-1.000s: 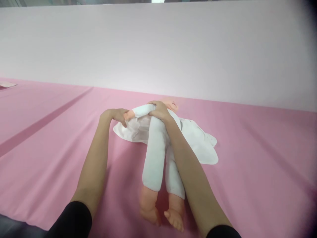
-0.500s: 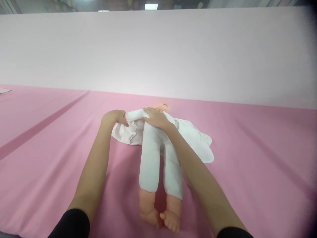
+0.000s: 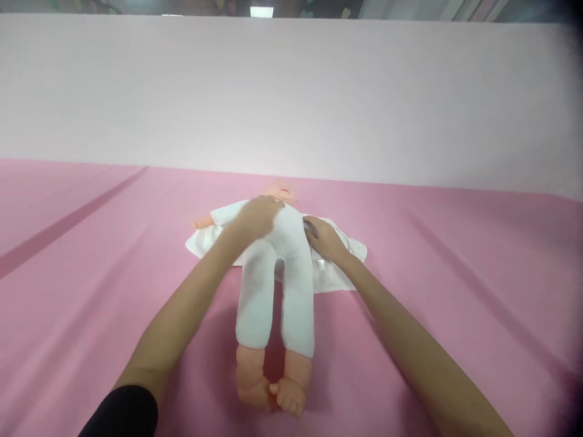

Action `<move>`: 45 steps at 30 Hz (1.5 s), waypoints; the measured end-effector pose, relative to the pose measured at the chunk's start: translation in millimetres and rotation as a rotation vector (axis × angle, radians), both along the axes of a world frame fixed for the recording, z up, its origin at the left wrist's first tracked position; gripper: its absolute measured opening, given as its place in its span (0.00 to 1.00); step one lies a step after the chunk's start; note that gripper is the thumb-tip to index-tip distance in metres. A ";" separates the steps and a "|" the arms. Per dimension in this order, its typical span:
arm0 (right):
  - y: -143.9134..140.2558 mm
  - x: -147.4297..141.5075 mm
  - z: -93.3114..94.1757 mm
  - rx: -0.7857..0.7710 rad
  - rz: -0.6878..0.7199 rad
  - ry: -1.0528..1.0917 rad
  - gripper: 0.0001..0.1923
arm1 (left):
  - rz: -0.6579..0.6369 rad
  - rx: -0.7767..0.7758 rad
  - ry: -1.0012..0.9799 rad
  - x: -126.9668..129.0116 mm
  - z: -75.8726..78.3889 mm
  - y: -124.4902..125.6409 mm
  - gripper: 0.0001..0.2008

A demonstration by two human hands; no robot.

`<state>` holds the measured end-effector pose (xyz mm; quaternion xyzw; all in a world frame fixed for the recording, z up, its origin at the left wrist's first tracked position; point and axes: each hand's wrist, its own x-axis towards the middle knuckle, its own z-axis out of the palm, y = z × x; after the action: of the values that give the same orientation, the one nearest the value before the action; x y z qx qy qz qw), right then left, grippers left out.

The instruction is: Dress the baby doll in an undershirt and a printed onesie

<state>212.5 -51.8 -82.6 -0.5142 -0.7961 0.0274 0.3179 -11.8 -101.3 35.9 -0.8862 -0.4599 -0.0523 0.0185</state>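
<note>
A baby doll (image 3: 291, 227) with a white cloth body lies on its back, its bare feet towards me and its head at the far end. Spread out beneath its upper body is a white baby garment (image 3: 334, 279), showing on both sides. Across the doll's chest rests my left hand (image 3: 259, 217), slightly blurred, its fingers laid flat. Beside the doll's right-hand flank in view, my right hand (image 3: 327, 238) is curled over the garment. A greyish patch shows between its thumb and fingers; what they hold is unclear. The doll's arm on that side is hidden.
A pink sheet (image 3: 113, 291) with creases covers the surface. Behind it rises a plain white wall or panel (image 3: 291, 97), close beyond the doll's head. Above the panel's top edge, a patterned background and a bright light (image 3: 261, 12) show.
My left hand has left the doll's outstretched hand and moved right onto its chest. My right hand has gone from the chest to the garment at the right. The view has shifted slightly.
</note>
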 end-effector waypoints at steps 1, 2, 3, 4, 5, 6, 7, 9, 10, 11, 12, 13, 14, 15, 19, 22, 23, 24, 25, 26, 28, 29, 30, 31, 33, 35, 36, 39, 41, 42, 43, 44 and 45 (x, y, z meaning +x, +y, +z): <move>1.2 0.7 -2.6 0.023 -0.030 -0.057 0.18 | -0.050 0.001 0.027 15.9 -9.6 -3.8 0.19; 1.7 -0.4 -4.6 0.052 -0.076 -0.108 0.17 | -0.086 -0.001 0.044 30.5 -20.3 -7.1 0.18; 1.3 -2.7 -6.2 0.084 -0.132 -0.153 0.15 | -0.118 0.014 0.065 43.0 -31.0 -9.5 0.18; 0.3 -5.7 -7.5 0.115 -0.186 -0.195 0.14 | -0.132 0.069 0.078 53.4 -40.7 -10.5 0.19; -1.3 -8.7 -8.9 0.140 -0.231 -0.236 0.14 | -0.130 0.103 0.081 61.5 -48.7 -10.0 0.21; -3.1 -11.4 -10.4 0.159 -0.267 -0.272 0.14 | -0.123 0.128 0.082 67.7 -54.4 -8.0 0.22; -4.9 -13.4 -12.0 0.174 -0.299 -0.300 0.14 | -0.113 0.143 0.083 72.6 -57.9 -4.6 0.23; -7.7 -15.0 -15.1 0.188 -0.358 -0.319 0.15 | -0.099 0.134 0.105 80.9 -59.0 5.3 0.24; -8.5 -14.7 -16.4 0.187 -0.380 -0.308 0.16 | -0.094 0.124 0.125 85.4 -57.8 11.0 0.24; -8.9 -13.9 -17.4 0.179 -0.393 -0.290 0.17 | -0.086 0.110 0.150 90.5 -56.1 16.8 0.23; -8.9 -12.6 -18.1 0.164 -0.396 -0.269 0.18 | -0.075 0.095 0.174 96.1 -54.5 22.4 0.22; -8.5 -11.2 -18.4 0.143 -0.388 -0.249 0.19 | -0.062 0.080 0.192 102.1 -53.3 27.8 0.22; -8.0 -9.8 -18.3 0.119 -0.378 -0.233 0.20 | -0.051 0.068 0.203 108.2 -52.7 33.0 0.21; -7.5 -8.5 -18.0 0.094 -0.371 -0.222 0.21 | -0.044 0.054 0.211 113.7 -52.4 37.9 0.21; -6.3 -5.6 -15.5 0.046 -0.386 -0.213 0.18 | -0.064 -0.011 0.230 126.1 -52.1 56.4 0.17; -6.3 -4.9 -14.2 0.080 -0.368 -0.233 0.18 | -0.068 -0.051 0.242 125.9 -49.0 68.5 0.19; -6.2 -4.8 -14.1 0.092 -0.363 -0.239 0.17 | -0.065 -0.060 0.246 125.0 -47.8 71.7 0.21; -6.1 -4.7 -14.2 0.102 -0.364 -0.243 0.17 | -0.063 -0.067 0.249 124.0 -46.9 74.4 0.22; -5.9 -4.7 -14.4 0.108 -0.374 -0.241 0.17 | -0.063 -0.071 0.251 122.7 -46.2 76.4 0.23; -5.8 -4.8 -14.8 0.115 -0.395 -0.233 0.16 | -0.067 -0.072 0.249 121.3 -45.8 77.7 0.23; -5.9 -5.2 -15.7 0.130 -0.454 -0.206 0.15 | -0.086 -0.055 0.239 117.4 -46.1 78.4 0.22; -6.1 -5.4 -16.0 0.137 -0.487 -0.188 0.15 | -0.100 -0.040 0.233 114.9 -46.6 78.1 0.22; -6.5 -5.5 -16.1 0.141 -0.515 -0.173 0.15 | -0.113 -0.021 0.226 112.2 -47.0 77.5 0.21; -7.1 -5.3 -16.0 0.143 -0.535 -0.162 0.15 | -0.125 -0.002 0.220 109.4 -47.5 76.9 0.21; -8.3 -4.0 -15.4 0.146 -0.554 -0.147 0.15 | -0.153 0.031 0.217 104.0 -47.9 75.9 0.22; -9.4 -0.9 -14.5 0.155 -0.550 -0.142 0.15 | -0.185 0.055 0.206 99.6 -47.8 76.0 0.22; -9.7 1.3 -14.1 0.163 -0.547 -0.144 0.15 | -0.195 0.067 0.196 97.9 -47.8 76.5 0.22; -9.2 10.5 -14.2 0.159 -0.553 -0.150 0.15 | -0.175 0.111 0.150 94.6 -48.3 78.6 0.25; -7.7 18.3 -15.6 0.139 -0.581 -0.146 0.15 | -0.147 0.136 0.125 93.3 -48.9 79.8 0.25; -6.7 22.6 -16.7 0.131 -0.595 -0.144 0.16 | -0.137 0.141 0.116 92.7 -49.1 80.1 0.24; -5.5 27.2 -18.0 0.128 -0.605 -0.144 0.16 | -0.133 0.145 0.107 91.9 -49.0 80.1 0.24; -4.3 31.9 -19.5 0.131 -0.606 -0.145 0.16 | -0.129 0.147 0.100 91.0 -48.8 79.8 0.24; -3.0 36.7 -20.9 0.138 -0.596 -0.143 0.16 | -0.125 0.150 0.092 89.9 -48.2 79.3 0.24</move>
<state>249.2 -54.8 -103.5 -0.7028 -0.6306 -0.1574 0.2892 78.1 -22.0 -12.4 -0.9107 -0.3973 -0.0467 0.1024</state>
